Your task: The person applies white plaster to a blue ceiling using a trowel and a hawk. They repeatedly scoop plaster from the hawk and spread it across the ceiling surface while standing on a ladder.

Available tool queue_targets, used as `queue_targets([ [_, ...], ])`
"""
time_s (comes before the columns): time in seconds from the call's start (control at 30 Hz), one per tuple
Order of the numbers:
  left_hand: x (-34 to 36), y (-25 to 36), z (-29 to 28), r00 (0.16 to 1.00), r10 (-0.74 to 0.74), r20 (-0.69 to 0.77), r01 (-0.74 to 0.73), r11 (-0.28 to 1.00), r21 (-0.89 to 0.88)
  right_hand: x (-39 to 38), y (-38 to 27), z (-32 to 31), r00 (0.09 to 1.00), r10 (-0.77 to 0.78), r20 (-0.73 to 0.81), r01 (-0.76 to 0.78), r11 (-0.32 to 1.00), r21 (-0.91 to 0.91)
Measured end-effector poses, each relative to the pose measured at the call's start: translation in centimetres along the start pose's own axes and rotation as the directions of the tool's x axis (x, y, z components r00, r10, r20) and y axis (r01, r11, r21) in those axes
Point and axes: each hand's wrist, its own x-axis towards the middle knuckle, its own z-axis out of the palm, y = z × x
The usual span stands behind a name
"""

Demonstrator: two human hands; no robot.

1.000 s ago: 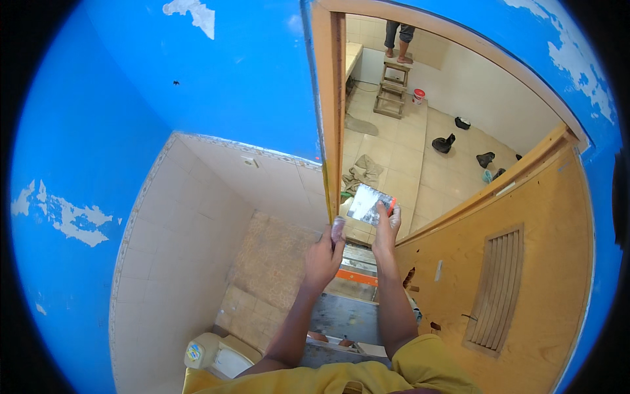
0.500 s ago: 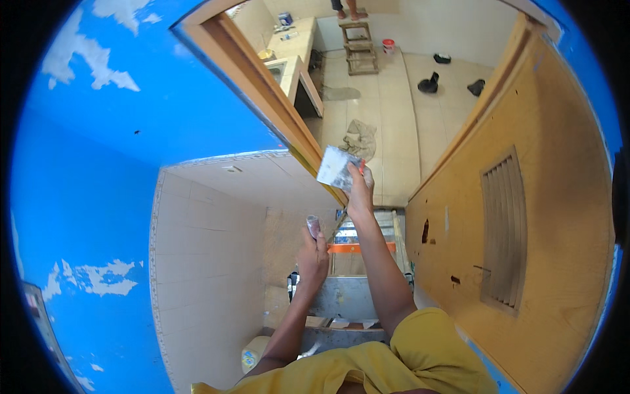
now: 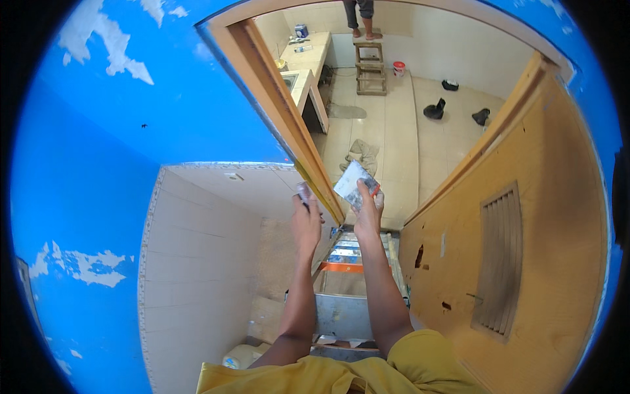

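Note:
My left hand [image 3: 306,223] is closed on a small putty tool [image 3: 302,192] with a pale, smudged handle, held beside the left edge of the wooden door frame [image 3: 268,105], where a yellowish strip shows. My right hand [image 3: 367,213] grips a square metal putty blade [image 3: 350,177], smeared white and grey, with a red edge; the thumb lies on its face. The blue wall [image 3: 98,164] around the frame has peeling white patches. Beneath my arms stands a metal ladder with an orange bar [image 3: 341,268].
Beyond the doorway a person's bare feet [image 3: 371,34] rest on a wooden step stool [image 3: 371,75], near a red bucket [image 3: 398,67], tiled counter [image 3: 308,49], black bags [image 3: 434,110] and a crumpled cloth [image 3: 361,150]. A wooden door [image 3: 545,262] is at right, a white-tiled recess [image 3: 184,249] lower left.
My view has swung, shifting the doorway leftward since one second ago. Both hands moved, the right one up and then slightly down, the left one back up toward the frame.

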Motion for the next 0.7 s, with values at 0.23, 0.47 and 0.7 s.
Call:
queue_targets([
  [0.23, 1.1, -0.6, 0.4, 0.991, 0.118, 0.065, -0.133, 0.939, 0.318, -1.0, 1.0, 0.8, 0.998, 0.064, 0.008, -0.062, 0.985, -0.163],
  [0.47, 1.1, -1.2, -0.7, 0.992, 0.115, 0.05, -0.123, 0.968, 0.22, -2.7, 1.9, 2.5, 0.992, -0.102, 0.077, 0.122, 0.932, -0.34],
  [0.7, 1.3, -1.1, 0.8, 0.976, 0.113, 0.185, -0.126, 0.99, 0.058, -3.4, -11.6, 17.3, 0.23, -0.629, 0.743, 0.963, 0.039, -0.266],
])
